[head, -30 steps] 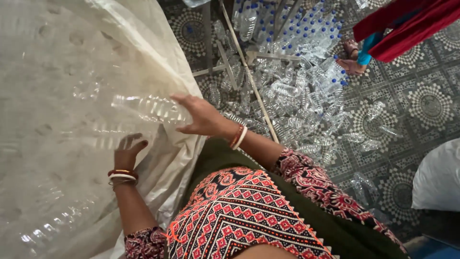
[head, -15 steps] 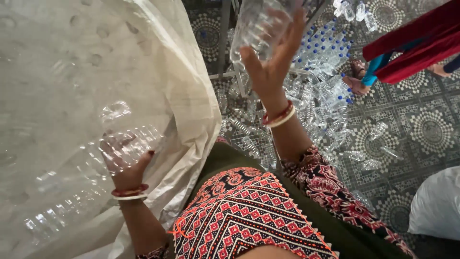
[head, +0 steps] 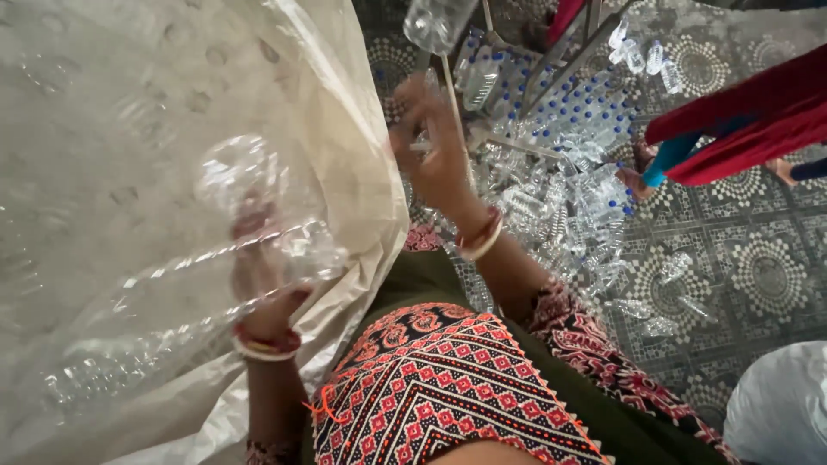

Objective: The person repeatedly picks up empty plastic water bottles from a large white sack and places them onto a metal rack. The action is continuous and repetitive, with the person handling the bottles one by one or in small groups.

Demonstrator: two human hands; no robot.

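My left hand (head: 258, 288) is closed around a clear plastic bottle (head: 258, 211), held up against the big translucent white sack (head: 129, 103) on the left. My right hand (head: 435, 151) is raised and blurred, fingers spread, holding nothing. Just above it another clear bottle (head: 435, 21) is in the air at the top edge, apart from the fingers. Both wrists carry red and white bangles. Beyond my right hand, a pile of clear bottles with blue caps (head: 560, 146) lies on the floor.
The floor is patterned grey tile (head: 767, 275). Another person in red and teal clothing (head: 732, 129) stands by the pile at the upper right. Thin sticks (head: 517, 142) cross the pile. A second white sack (head: 784, 413) sits at the bottom right corner.
My right hand had a bottle at its fingertips; now the bottle is free above it. My left hand has lifted its bottle higher beside the sack.
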